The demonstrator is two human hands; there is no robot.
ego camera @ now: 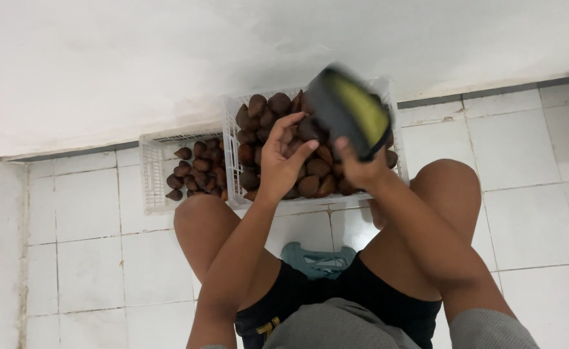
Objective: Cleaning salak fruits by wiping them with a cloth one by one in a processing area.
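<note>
My right hand [360, 169] grips a black and yellow-green scrubbing block [350, 111], blurred, held over the right side of a white plastic crate [231, 169]. The crate is full of brown scaly pointed fruits [258, 106]. My left hand [283, 155] hovers over the fruits with fingers apart, palm toward me, close to the block; whether it holds a fruit I cannot make out.
A second, lower white crate [150, 174] with several of the same brown fruits [197, 169] stands left of the first. Both rest on white floor tiles against a white wall. My bare knees flank a small teal stool [316, 260] under me.
</note>
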